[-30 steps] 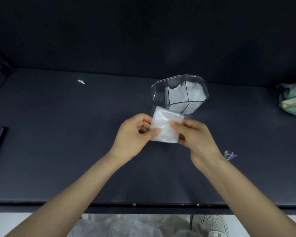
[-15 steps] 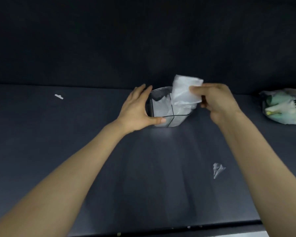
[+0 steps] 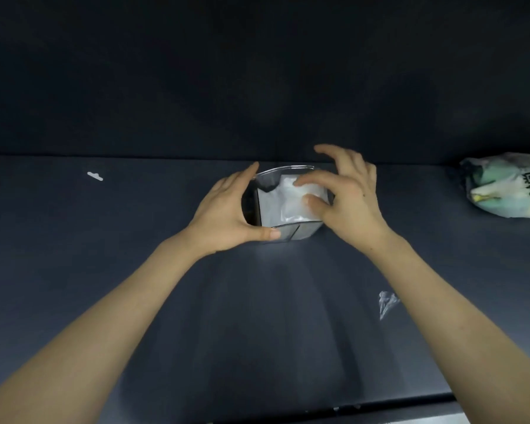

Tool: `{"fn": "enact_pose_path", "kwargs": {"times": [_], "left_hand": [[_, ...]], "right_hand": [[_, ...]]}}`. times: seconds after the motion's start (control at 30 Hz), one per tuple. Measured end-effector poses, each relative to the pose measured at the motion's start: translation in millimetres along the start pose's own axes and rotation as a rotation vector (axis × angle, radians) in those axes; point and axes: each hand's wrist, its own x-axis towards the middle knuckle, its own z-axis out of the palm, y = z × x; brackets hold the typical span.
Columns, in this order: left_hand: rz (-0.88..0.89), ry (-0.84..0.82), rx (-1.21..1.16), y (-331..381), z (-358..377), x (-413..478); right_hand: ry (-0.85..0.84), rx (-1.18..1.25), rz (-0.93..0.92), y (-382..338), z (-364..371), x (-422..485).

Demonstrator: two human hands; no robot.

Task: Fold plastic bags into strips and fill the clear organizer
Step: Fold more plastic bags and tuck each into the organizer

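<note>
Head view: the left hand (image 3: 224, 215) clasps the clear organizer (image 3: 303, 231), steadying it. The right hand (image 3: 349, 206), fingers spread and gripping nothing, presses a folded bag (image 3: 280, 206) inside.

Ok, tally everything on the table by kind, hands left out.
clear organizer: 1
white bag plastic inside it: 1 mass, layers not countable
stuffed printed bag: 1
loose scraps: 2, a white scrap and a clear scrap
Total: 5
</note>
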Motion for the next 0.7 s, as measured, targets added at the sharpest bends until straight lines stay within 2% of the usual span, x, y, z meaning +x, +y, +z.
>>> {"fn": "enact_pose_path", "kwargs": {"times": [0.13,0.27,0.5,0.6,0.7], "left_hand": [[0.012,-0.031,-0.007,-5.0,-4.7,-24.7],[0.016,-0.056,0.006,-10.6,-4.6,-47.9],[0.007,-0.105,-0.024,-16.7,-4.1,-75.6],[0.02,-0.1,-0.021,-17.3,-2.7,-80.7],[0.032,-0.094,-0.011,-17.6,-1.9,-82.1]], "right_hand": [[-0.11,0.007,-0.064,-10.1,1.2,-16.0],[-0.183,0.127,0.048,-27.6,0.2,-27.9],[-0.334,0.041,0.041,-37.1,-6.5,-43.5],[-0.33,0.025,0.052,-39.5,-3.1,-50.3],[-0.247,0.007,0.045,-42.3,3.8,-55.3]]}}
